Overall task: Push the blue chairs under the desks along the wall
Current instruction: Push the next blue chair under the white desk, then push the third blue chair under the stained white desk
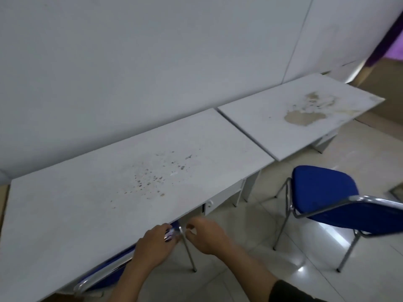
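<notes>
Two chairs, one nearly stowed, one not yet pushed in.

Left hand [153, 243] grips the top corner of the near chair [104, 276], which sits tucked under the near desk [109, 192] with only its backrest showing; right hand [207, 233] hovers beside its chrome leg, fingers loosely curled, holding nothing. My guess: this chair is almost done. Next comes the second chair [327, 192], standing clear on the floor before the far desk [294, 118]; that desk's drawer unit may narrow the gap.
</notes>
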Tool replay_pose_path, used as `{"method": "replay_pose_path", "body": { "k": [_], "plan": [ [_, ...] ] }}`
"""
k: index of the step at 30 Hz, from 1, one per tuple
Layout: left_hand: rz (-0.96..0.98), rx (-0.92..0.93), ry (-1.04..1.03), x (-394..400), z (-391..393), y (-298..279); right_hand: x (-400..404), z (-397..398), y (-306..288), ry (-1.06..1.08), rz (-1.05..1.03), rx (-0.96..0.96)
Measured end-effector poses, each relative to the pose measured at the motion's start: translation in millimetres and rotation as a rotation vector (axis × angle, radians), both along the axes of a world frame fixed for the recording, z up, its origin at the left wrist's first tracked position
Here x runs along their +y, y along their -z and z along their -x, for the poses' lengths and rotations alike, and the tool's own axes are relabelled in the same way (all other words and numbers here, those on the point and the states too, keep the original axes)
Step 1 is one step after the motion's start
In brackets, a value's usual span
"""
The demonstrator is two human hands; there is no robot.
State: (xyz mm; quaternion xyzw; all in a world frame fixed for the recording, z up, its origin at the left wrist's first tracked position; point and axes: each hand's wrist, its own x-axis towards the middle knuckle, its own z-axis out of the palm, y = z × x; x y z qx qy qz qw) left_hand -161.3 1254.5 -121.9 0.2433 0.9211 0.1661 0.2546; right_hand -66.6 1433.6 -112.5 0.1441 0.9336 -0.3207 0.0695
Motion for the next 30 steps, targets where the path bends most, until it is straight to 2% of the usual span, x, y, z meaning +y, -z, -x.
{"method": "replay_pose_path", "body": {
  "k": [5, 18, 26, 30],
  "plan": [
    [-0.131, -0.096, 0.106, 125.3, -54.3, -31.0, 95.9, -63.6, -2.0, 0.106, 0.039, -0.074],
    [-0.126, -0.120, 0.419, 421.4, -194.4, -25.0, 353.3, -242.2, -13.4, 0.471, 0.063, -0.080],
    [-0.105, -0.132, 0.632, 559.3, -254.5, -24.1, 472.2, -313.0, -11.6, 0.655, -0.116, 0.013],
    [-0.160, -0.137, 0.656, 623.0, -272.1, -15.8, 523.0, -343.1, -2.8, 0.691, -0.233, 0.002]
  ]
}}
